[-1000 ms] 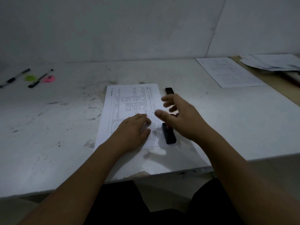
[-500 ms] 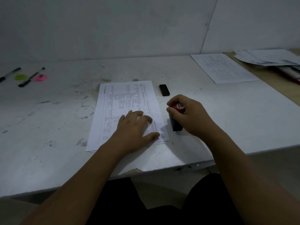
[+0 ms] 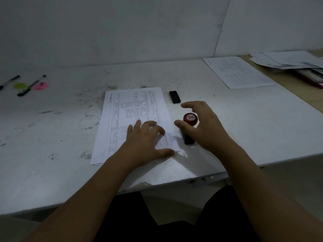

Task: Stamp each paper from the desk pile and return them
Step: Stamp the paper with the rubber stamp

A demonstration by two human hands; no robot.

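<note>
My left hand point(image 3: 146, 138) lies flat with the fingers spread on the near right part of the printed paper point(image 3: 132, 116). The paper sits mid-tabletop point(image 3: 253, 130), apparently on a thin stack, since another edge peeks out at its near corner. A faint bluish mark point(image 3: 172, 136) shows just beyond my fingertips, and I take it for a fresh print. The stamp point(image 3: 190, 119), red-topped on a dark body, stands on its base just beside the paper's right edge. My right hand point(image 3: 204, 124) is open around it, fingers curved and apart, gripping nothing. The thumb is close against the red top, but I cannot tell whether it touches. The stamp is my first worry: it is tall and narrow, so a careless brush from my thumb or palm could tip it. If it fell it might roll toward the near edge or leave ink on the paper. My left hand is the second worry, because dragging my fingertips across that mark while sliding the paper away would smear any wet ink. Pressing down as I pull could also carry the sheet underneath along with it, so that one might go unstamped. A small black block point(image 3: 174, 96) lies just beyond the stamp, and my fingers could knock it. Far right lie a single sheet point(image 3: 239, 72) and a loose pile point(image 3: 286, 60), and putting this paper on the wrong one would muddle the count.
</note>
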